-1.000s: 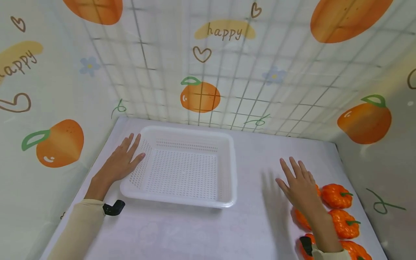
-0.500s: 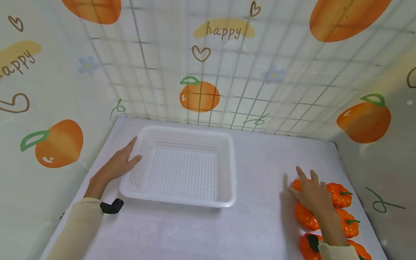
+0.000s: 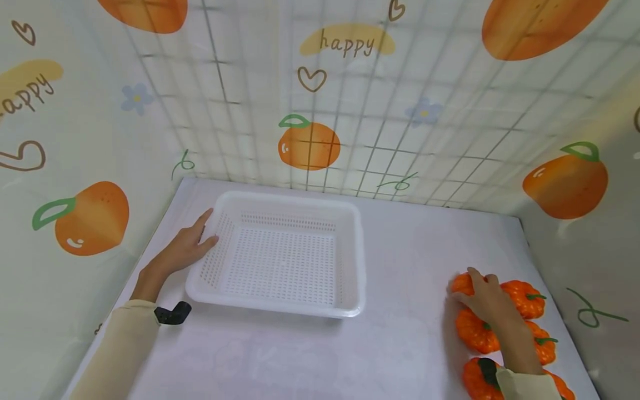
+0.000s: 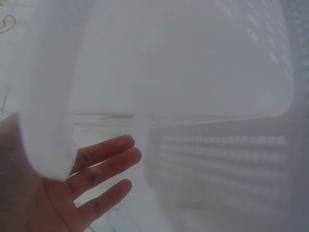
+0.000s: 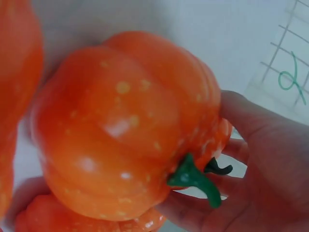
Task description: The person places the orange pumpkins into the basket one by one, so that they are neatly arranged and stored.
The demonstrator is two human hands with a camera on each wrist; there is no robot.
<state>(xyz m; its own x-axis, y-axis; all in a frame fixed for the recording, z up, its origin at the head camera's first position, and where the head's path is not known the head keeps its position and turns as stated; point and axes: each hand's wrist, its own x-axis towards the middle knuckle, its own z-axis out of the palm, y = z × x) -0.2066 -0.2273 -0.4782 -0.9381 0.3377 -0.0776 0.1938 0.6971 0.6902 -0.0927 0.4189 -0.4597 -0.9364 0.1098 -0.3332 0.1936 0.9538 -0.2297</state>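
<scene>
My left hand [image 3: 184, 250] holds the left rim of a white plastic basket [image 3: 274, 306], thumb over the edge and fingers outside. Seen from the left wrist, those fingers [image 4: 108, 169] reach out past the basket wall [image 4: 183, 63]. At the table's right, my right hand [image 3: 492, 304] is curled round the far-left orange pumpkin [image 3: 461, 284] of a group. In the right wrist view a nearer pumpkin [image 5: 120, 121] with a green stem hides most of the gripped one [image 5: 224, 137]; the thumb [image 5: 236, 108] lies along its side.
More orange pumpkins stand close together at the right, among them one at the back right [image 3: 522, 297] and one near the front [image 3: 480, 380]. Walls of printed cloth [image 3: 360, 122] border the white table [image 3: 400, 250] at the back and sides.
My right hand has moved right and down onto the far-left pumpkin, its fingers closing round it. The left hand's spread fingers have gone over the basket's rim and taken hold. The basket stays put.
</scene>
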